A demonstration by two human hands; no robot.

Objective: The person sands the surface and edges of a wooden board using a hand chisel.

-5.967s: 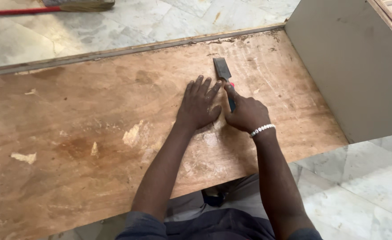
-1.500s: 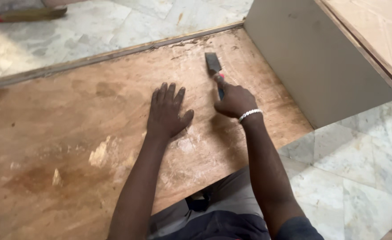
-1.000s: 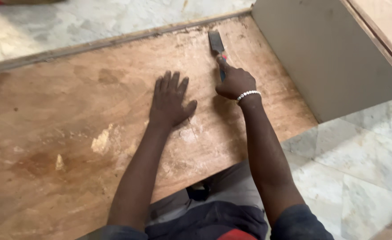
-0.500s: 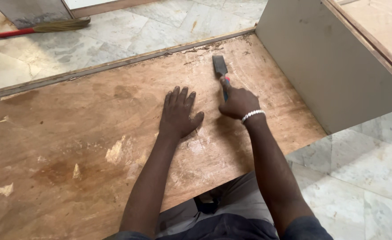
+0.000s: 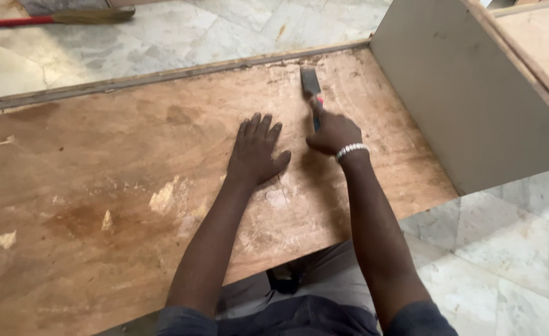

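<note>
A pale marble floor is seen beneath everything, and on it a large plywood sheet is laid flat, stained brown and marked with pale patches of dried residue. At the right, a grey upright panel is stood against the sheet's far right corner. A broom with a red handle is left on the floor at the far left.

The left hand is spread flat on the plywood, fingers extended and nothing gripped, so the sheet is pressed down. Just to its right, the right hand, banded at the wrist with 1 pale bracelet, is clenched around the handle of a chisel, whose flat blade is laid low on the wood and pointed toward the far edge.

For the scraping to go well, it is judged that the blade should be kept at a shallow angle so the veneer is not gouged, with short pushes directed away from the flat hand.

No containers are visible, so no contents can be reported.
</note>
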